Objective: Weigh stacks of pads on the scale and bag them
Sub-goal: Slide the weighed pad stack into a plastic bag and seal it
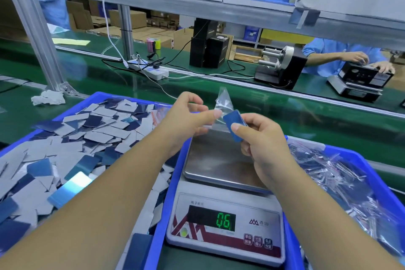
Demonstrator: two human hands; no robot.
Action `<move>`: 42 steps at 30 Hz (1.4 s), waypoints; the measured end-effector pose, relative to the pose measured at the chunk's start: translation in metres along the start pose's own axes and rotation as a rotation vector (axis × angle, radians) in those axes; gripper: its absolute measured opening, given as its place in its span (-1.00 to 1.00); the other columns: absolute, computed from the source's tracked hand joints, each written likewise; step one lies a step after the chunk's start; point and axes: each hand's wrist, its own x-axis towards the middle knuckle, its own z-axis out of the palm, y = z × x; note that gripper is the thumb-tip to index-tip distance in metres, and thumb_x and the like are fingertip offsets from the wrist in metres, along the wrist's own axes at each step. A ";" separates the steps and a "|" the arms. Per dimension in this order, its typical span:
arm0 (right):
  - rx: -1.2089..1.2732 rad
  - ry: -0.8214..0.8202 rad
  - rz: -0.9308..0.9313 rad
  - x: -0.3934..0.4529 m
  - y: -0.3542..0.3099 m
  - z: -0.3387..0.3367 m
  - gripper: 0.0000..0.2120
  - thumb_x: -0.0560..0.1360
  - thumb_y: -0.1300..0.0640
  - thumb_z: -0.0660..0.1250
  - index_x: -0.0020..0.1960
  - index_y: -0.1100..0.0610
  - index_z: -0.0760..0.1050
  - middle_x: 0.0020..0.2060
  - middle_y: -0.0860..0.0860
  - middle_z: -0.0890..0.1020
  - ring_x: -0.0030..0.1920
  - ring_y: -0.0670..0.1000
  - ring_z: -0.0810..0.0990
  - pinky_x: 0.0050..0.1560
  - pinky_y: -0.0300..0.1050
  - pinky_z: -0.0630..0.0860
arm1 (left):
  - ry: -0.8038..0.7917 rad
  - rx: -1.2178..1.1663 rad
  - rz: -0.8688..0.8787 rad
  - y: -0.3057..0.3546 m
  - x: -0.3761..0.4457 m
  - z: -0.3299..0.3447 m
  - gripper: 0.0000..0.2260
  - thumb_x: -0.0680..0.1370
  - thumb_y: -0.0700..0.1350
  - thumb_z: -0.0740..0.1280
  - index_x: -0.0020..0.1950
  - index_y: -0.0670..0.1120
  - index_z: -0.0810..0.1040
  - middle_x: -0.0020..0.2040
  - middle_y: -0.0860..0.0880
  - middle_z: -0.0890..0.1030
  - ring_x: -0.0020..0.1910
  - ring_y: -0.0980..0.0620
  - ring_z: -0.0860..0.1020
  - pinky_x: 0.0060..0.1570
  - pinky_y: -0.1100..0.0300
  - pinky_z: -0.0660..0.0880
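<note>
Hands meet above the steel-topped digital scale [221,158]: left hand [186,116] pinches a clear plastic bag [222,103]; right hand [260,138] grips a blue rectangular pad stack [234,124] at its mouth.

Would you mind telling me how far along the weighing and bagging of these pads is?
Done: the right bin holds many filled bags. In hand: the right hand holds a blue stack of pads at the clear bag pinched by the left hand, above the scale, whose pan is bare. Left: the left bin is still heaped with loose pads.
</note>
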 end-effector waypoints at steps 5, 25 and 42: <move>0.050 0.006 -0.006 0.000 -0.006 -0.003 -0.89 0.50 0.31 0.38 -0.11 0.13 0.60 -0.40 -0.01 0.51 -0.51 -0.07 0.25 -0.46 -0.23 0.18 | -0.228 -0.013 -0.235 0.000 -0.002 -0.008 -0.62 0.39 0.08 0.54 0.01 -0.14 0.57 -0.22 -0.01 0.68 -0.44 0.13 0.38 -0.49 0.31 0.29; -0.187 -0.167 -0.249 -0.006 -0.008 -0.008 -0.85 0.39 0.20 0.40 -0.11 -0.03 0.59 -0.33 -0.17 0.65 -0.42 -0.21 0.51 -0.39 -0.42 0.38 | -0.416 0.146 -0.154 0.004 -0.006 -0.011 -0.87 0.52 -0.33 0.38 -0.14 -0.19 0.70 -0.37 -0.04 0.52 -0.44 0.12 0.31 -0.47 0.30 0.18; -0.004 0.027 -0.035 0.002 -0.005 -0.014 -0.91 0.32 0.18 0.43 -0.19 0.03 0.62 -0.35 -0.06 0.59 -0.48 -0.04 0.33 -0.49 -0.26 0.30 | -0.197 -0.054 -0.152 0.002 -0.003 -0.004 -0.81 0.57 -0.34 0.33 -0.23 -0.16 0.49 -0.42 -0.03 0.47 -0.49 0.14 0.31 -0.50 0.32 0.08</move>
